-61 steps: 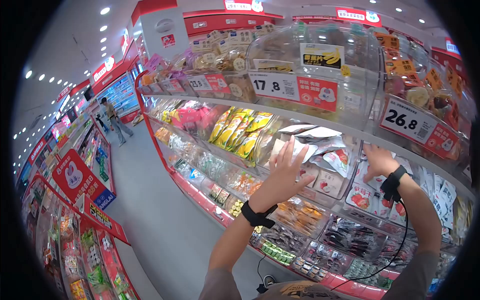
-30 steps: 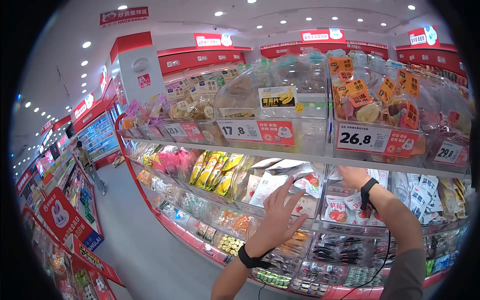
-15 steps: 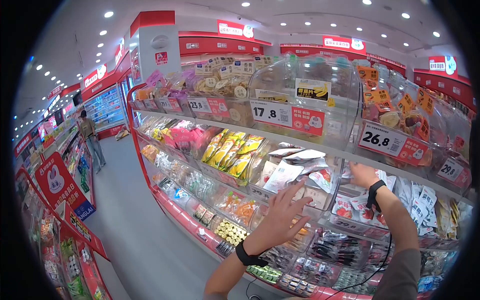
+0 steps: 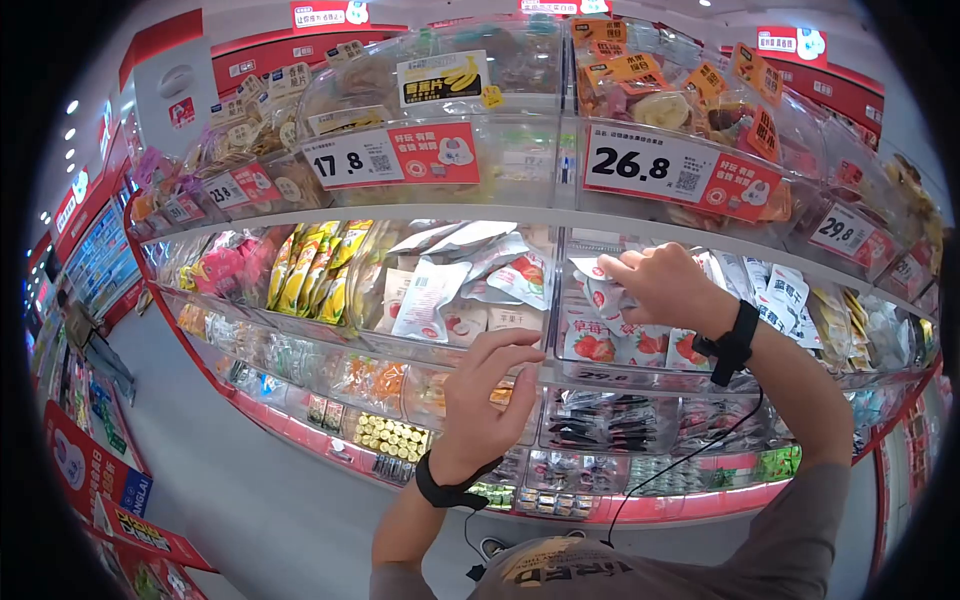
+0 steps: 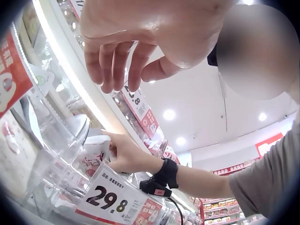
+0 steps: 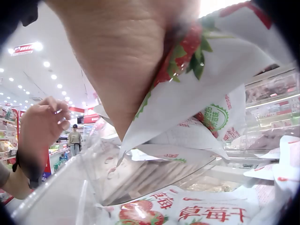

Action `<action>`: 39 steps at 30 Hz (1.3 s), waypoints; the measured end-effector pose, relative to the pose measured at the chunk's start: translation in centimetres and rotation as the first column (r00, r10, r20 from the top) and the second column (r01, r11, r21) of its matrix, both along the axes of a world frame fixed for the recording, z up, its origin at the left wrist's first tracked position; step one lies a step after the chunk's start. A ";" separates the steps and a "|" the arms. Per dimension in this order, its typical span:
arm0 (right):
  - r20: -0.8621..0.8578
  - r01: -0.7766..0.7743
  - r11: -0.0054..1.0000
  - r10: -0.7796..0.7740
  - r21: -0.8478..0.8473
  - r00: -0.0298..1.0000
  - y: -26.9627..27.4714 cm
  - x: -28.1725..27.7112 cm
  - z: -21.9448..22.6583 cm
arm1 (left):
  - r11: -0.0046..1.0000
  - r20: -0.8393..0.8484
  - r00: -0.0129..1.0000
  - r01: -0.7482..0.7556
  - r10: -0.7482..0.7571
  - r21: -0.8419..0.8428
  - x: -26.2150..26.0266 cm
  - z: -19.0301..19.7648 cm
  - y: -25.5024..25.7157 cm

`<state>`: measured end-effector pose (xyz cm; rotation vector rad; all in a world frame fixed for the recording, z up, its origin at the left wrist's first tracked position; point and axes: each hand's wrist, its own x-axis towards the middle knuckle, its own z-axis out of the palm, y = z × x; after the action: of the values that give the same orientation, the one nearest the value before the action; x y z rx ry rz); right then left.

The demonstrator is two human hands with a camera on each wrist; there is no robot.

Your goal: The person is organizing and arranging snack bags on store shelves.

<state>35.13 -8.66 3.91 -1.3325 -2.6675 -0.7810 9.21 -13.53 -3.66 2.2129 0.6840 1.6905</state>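
Note:
My right hand (image 4: 668,288) pinches a white packet of dried strawberries (image 6: 211,79) at its top end. In the head view that packet hangs just above the clear bin of dried strawberry packets (image 4: 650,345), tilted, with part of it behind the fingers. More such packets (image 6: 136,213) lie below it in the right wrist view. My left hand (image 4: 487,400) hovers in front of the shelf, fingers loosely bent and nothing in it. It is nearest to the bin edge under the dried apple packets (image 4: 432,300).
Overhanging the lower bins is an upper shelf (image 4: 400,222) with clear tubs and price cards (image 4: 655,168). Blueberry packets (image 4: 785,295) stand to the right, yellow packets (image 4: 320,265) to the left. A cable (image 4: 690,440) runs from the right wrist. A person (image 6: 75,139) stands in the aisle.
My right hand has come up out of the strawberry bin with a packet in its fingers. The left hand has drawn back from the apple packets. The head view has turned right and downward.

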 end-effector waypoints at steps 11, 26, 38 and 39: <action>-0.361 -0.444 0.889 0.452 0.109 0.816 -10.4 -0.9 0.3 | 0.830 0.067 0.830 0.557 -0.554 -0.035 4.1 -1.7 1.3; -0.748 -0.412 0.843 0.512 0.345 0.422 -9.3 -3.5 -8.3 | 0.961 0.137 0.981 0.168 -0.140 -0.218 0.3 -4.8 -2.4; -0.901 -0.144 0.944 0.228 0.298 -0.370 -8.8 -10.5 -7.6 | 0.983 0.091 0.991 -0.084 0.099 -0.162 2.1 -7.4 -3.8; -0.903 -0.127 0.955 0.202 0.268 -0.380 -8.9 -10.5 -7.6 | 0.980 0.080 0.995 -0.039 0.055 -0.194 1.9 -6.8 -4.0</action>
<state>24.66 -17.56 -3.73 -0.6911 -1.1168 0.4264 11.13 -17.49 -10.44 1.9967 0.8455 1.6540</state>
